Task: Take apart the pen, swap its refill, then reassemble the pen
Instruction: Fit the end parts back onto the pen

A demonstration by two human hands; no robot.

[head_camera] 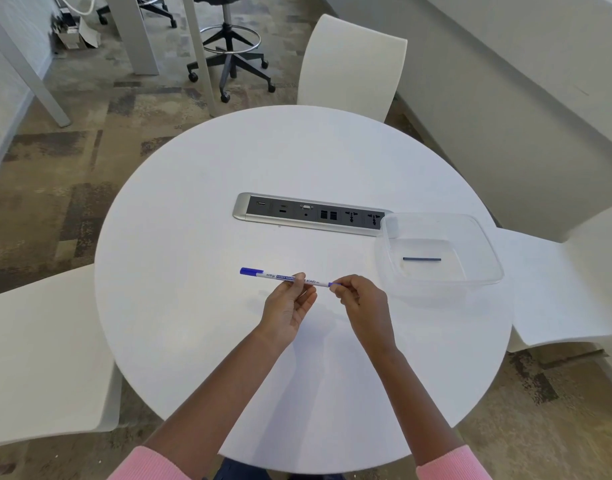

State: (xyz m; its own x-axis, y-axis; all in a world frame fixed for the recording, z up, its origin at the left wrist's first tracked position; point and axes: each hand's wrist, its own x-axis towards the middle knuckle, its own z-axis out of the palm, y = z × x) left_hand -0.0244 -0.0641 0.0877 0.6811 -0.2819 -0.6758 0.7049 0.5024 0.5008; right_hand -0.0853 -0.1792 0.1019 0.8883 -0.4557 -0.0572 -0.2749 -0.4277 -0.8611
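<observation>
A white marker pen (280, 277) with a blue cap at its left end and blue lettering is held level above the round white table (193, 237). My left hand (287, 306) grips the barrel near its middle, palm up. My right hand (358, 299) pinches the blue end piece at the pen's right end. A dark thin refill (422, 259) lies alone in a clear plastic tub (484, 244) to the right of my hands.
A silver and black socket panel (308, 213) is set into the table behind the pen. White chairs stand at the far side (349, 60), the left (44, 358) and the right (574, 282). A black rolling stool (228, 57) stands farther back.
</observation>
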